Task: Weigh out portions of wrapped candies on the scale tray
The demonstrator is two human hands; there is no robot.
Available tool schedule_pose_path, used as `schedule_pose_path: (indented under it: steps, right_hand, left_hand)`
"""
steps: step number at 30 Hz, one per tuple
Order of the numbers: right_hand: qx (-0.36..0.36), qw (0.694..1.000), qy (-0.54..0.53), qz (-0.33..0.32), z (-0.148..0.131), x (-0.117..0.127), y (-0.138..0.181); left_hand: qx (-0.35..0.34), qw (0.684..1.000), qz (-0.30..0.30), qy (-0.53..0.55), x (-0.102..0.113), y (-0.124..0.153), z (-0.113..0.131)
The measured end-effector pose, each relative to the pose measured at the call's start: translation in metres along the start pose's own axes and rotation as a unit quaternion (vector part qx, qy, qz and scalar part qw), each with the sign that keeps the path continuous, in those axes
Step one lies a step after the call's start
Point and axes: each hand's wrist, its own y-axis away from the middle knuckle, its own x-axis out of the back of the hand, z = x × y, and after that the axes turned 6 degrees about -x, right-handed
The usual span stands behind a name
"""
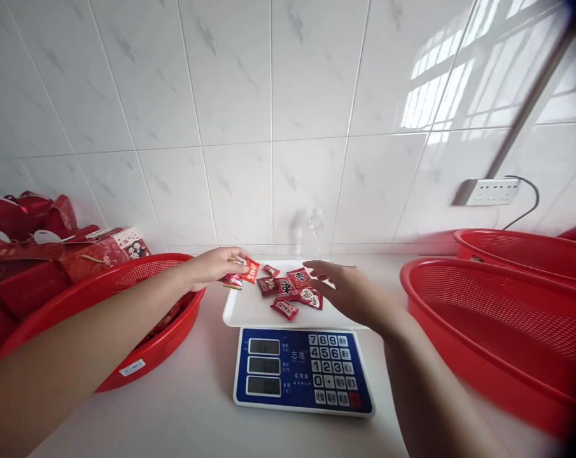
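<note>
A digital scale point(302, 372) with a blue keypad front stands on the white counter. Its white weighing tray point(249, 312) carries several small red candy packets point(290, 289). My left hand point(216, 264) reaches over the tray's left edge, fingers pinched on a couple of red candy packets point(249, 270). Above the tray's right side hovers my right hand point(347, 289), fingers spread, holding nothing, just over the pile.
A red mesh basket point(139, 331) holding more packets lies under my left forearm. Red gift boxes point(53, 254) stand at far left. Two red baskets point(502, 318) sit on the right. A wall socket point(488, 191) and a clear bottle point(315, 229) are at the tiled wall.
</note>
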Motion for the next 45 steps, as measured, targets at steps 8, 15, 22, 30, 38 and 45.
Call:
schedule_pose_path:
  steps: [8,15,22,30,38,45]
  right_hand:
    - [0.003,1.0,-0.03,0.0,0.006,0.01,0.005]
    - [0.027,0.997,-0.027,-0.071,0.007,-0.003,-0.001]
    - [0.022,0.997,-0.067,-0.045,0.002,-0.009,-0.003]
    - [0.036,0.962,-0.265,0.051,-0.01,-0.016,-0.006]
    - [-0.063,0.927,-0.304,0.211,0.018,0.006,-0.012]
    - [-0.072,0.917,-0.32,0.229,0.015,0.016,-0.006]
  left_hand:
    - [0.01,0.968,-0.097,-0.231,-0.039,-0.039,0.015]
    - [0.007,0.942,-0.147,-0.302,-0.033,-0.041,-0.001]
    - [0.033,0.985,-0.058,-0.159,-0.048,-0.036,0.016]
    - [-0.125,0.992,0.018,0.007,-0.093,-0.018,0.058]
    - [-0.113,0.967,0.009,-0.23,-0.078,-0.033,0.025]
    - [-0.043,0.903,-0.04,-0.425,-0.082,-0.056,-0.041]
